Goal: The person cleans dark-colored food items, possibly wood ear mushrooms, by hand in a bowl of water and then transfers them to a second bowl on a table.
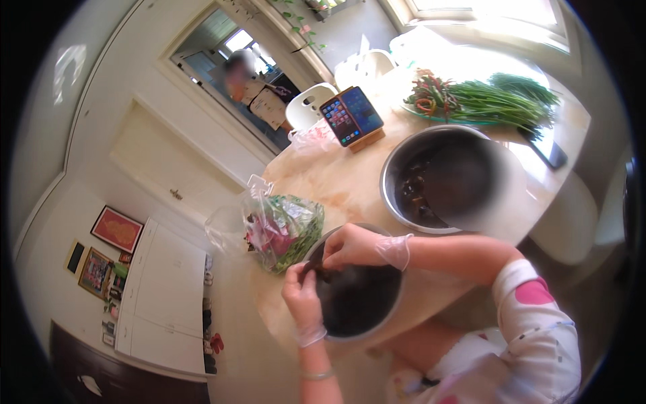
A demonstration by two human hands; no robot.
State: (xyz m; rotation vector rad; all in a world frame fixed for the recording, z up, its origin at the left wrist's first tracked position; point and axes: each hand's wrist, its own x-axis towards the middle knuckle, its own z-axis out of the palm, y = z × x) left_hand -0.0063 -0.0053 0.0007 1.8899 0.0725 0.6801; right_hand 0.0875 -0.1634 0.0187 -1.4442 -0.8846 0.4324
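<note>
Both my hands wear thin clear gloves and meet above the left part of a metal bowl (397, 297) at the table's near edge. The fingers of my left hand (303, 296) and my right hand (354, 245) pinch a small, dark brown, limp piece (324, 273) between them. Dark liquid or soaked contents (356, 303) fill the bowl; I cannot make out which. Beyond my right forearm stands a larger steel basin (386, 192) holding dark, glossy, wrinkled pieces (416, 195). Part of that basin is blurred.
A clear plastic bag of leafy vegetables (296, 229) lies left of the bowl. Farther back, a tablet (351, 116) leans on a wooden stand. Long green stalks (501, 101) lie on a plate, a phone (548, 149) near them. A person (259, 97) stands in the doorway, beyond a white chair (311, 102).
</note>
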